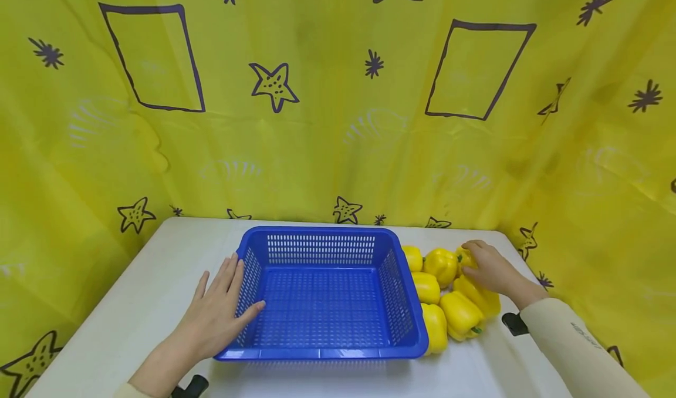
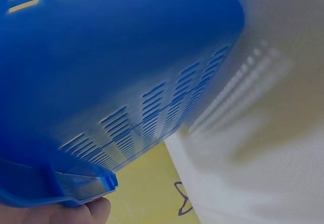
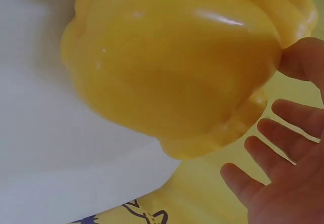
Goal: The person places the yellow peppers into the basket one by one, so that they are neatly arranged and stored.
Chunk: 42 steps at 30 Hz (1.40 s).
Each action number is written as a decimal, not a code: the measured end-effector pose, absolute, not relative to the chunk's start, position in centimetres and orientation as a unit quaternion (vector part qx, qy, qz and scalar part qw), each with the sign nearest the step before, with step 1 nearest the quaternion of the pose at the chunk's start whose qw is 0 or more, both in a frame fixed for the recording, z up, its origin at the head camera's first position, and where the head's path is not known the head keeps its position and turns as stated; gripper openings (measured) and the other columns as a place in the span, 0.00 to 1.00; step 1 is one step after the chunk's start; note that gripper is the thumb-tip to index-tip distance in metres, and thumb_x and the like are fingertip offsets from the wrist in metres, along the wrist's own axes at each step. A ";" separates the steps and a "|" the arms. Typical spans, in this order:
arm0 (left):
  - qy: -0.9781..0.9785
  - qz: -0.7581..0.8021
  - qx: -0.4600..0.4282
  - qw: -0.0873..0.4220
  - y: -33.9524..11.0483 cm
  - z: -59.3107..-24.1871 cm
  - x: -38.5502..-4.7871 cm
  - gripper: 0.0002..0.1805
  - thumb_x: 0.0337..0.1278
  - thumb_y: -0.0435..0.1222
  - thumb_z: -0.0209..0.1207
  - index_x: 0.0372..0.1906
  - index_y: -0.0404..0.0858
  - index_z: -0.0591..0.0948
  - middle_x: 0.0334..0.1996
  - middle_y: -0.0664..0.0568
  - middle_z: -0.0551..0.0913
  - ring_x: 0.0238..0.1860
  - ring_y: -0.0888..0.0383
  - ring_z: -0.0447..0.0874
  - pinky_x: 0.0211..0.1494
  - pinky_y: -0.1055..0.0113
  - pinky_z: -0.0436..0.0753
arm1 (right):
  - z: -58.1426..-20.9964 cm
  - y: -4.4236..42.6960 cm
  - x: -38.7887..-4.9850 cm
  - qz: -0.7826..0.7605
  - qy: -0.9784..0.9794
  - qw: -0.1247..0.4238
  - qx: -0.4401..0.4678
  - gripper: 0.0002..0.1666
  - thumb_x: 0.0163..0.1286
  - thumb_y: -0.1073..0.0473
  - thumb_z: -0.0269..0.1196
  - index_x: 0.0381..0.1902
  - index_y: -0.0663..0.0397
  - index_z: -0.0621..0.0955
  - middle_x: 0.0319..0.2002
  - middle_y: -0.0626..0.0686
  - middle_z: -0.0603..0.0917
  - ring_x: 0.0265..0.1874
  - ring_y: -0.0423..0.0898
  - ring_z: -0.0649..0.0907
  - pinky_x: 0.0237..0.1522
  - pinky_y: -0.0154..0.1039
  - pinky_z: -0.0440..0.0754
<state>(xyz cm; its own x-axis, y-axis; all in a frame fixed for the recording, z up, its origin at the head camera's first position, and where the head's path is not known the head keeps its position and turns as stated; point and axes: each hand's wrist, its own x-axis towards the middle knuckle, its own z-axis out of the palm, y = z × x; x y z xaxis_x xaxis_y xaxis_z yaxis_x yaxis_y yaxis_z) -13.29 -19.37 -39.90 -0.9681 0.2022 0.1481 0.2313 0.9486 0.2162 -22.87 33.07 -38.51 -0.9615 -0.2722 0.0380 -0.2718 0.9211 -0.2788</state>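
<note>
Head view: right hand around the far-right pepper, nothing gripped

The far-right pepper [image 1: 465, 259] lies at the back of the yellow cluster, partly covered by the right hand [image 1: 493, 269]. That hand's fingers are spread and loose, its thumb on the near side — contact I can't confirm. A green stem [image 1: 460, 258] shows by the pepper's left edge, but whose it is I can't tell; the hand hides the long axis. I'd bring thumb and fingers in evenly and lift straight up, so the long pepper [image 1: 483, 299] in front isn't dragged. That one runs diagonally, far left to near right. The left hand [image 1: 216, 310] rests straight-fingered on the blue basket's rim [image 1: 369, 353] — steadying it, I'd judge. Basket and peppers sit on the white tabletop [image 1: 179, 257].
</note>
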 end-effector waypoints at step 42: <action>-0.984 -0.120 -0.108 0.070 -19.3 -40.0 -13.3 0.51 0.65 0.62 0.51 0.76 0.27 0.55 0.77 0.33 0.52 0.78 0.35 0.48 0.75 0.30 0.45 | -38.5 36.0 -24.3 -0.195 0.978 -0.011 -0.079 0.24 0.64 0.56 0.66 0.46 0.73 0.75 0.42 0.71 0.80 0.38 0.58 0.77 0.39 0.50 0.78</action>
<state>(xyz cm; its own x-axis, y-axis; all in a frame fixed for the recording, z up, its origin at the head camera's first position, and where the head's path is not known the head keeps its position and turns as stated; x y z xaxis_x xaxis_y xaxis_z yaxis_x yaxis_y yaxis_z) -13.33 -19.33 -40.03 -0.9668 0.1958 0.1642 0.2295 0.9477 0.2216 -24.33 36.00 -38.47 -0.9874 -0.1494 0.0521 -0.1579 0.9115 -0.3799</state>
